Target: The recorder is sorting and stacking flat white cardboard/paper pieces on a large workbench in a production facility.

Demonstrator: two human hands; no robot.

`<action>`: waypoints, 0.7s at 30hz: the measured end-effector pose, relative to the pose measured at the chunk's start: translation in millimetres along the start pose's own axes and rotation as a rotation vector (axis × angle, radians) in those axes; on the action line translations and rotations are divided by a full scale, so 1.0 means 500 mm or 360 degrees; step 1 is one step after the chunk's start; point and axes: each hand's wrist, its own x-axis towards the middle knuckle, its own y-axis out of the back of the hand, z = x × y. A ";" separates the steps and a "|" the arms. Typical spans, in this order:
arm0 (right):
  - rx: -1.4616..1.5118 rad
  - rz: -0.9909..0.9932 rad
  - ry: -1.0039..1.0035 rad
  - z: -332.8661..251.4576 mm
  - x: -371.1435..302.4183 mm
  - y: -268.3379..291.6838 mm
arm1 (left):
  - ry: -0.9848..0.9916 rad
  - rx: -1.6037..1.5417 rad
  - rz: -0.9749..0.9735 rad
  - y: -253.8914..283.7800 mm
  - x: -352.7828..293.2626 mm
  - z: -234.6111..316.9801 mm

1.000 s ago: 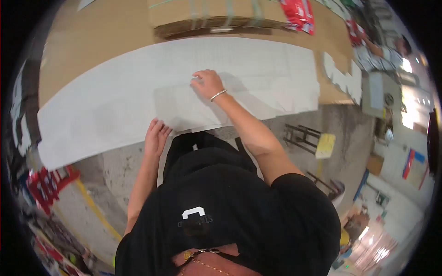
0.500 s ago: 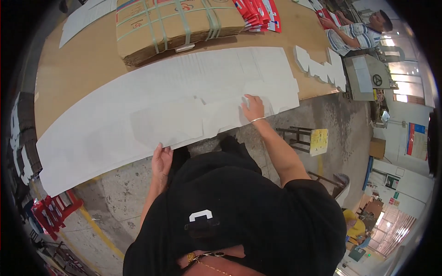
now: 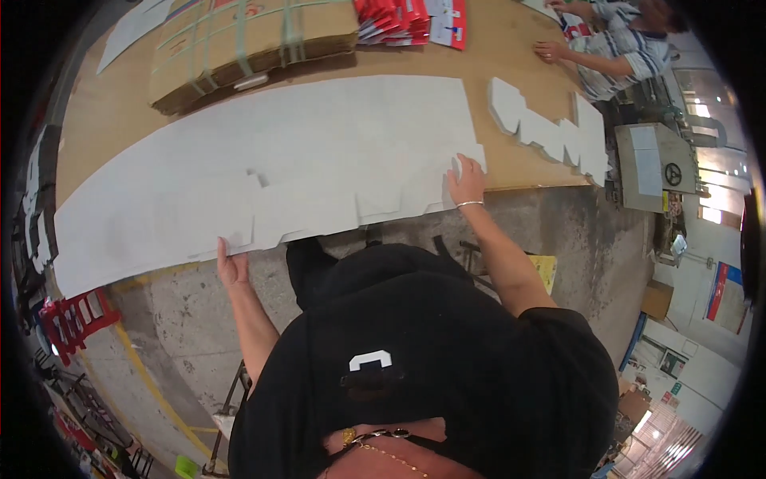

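Note:
A large white die-cut cardboard sheet (image 3: 263,160) lies flat on the brown worktable (image 3: 104,120), its notched edge facing me. My left hand (image 3: 230,267) grips the near edge of the sheet at its left notch, thumb on top. My right hand (image 3: 467,182), with a thin bracelet at the wrist, holds the sheet's right near corner at the table's edge.
A strapped bundle of flat brown cartons (image 3: 247,44) lies at the back of the table. A stack of red and white printed cards (image 3: 407,20) sits behind the sheet. White cut blanks (image 3: 550,132) lie to the right. Another person (image 3: 614,44) works at the far right corner. A grey concrete floor (image 3: 191,319) with a yellow line is below.
My right hand slid right along the sheet to its right near corner. My left hand moved to the sheet's near edge. The view shifted, bringing the cartons and cards closer.

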 end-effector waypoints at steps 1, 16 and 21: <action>-0.0015 0.0024 -0.0008 0.029 0.004 0.000 | -0.0029 0.0128 0.0090 0.001 0.008 -0.010; 0.2594 0.0880 -0.2132 0.559 0.234 0.022 | 0.0008 0.0302 0.0428 0.040 0.036 -0.015; 0.2586 0.0802 -0.2001 0.487 0.332 0.006 | -0.0052 0.0309 0.0386 0.048 0.026 0.014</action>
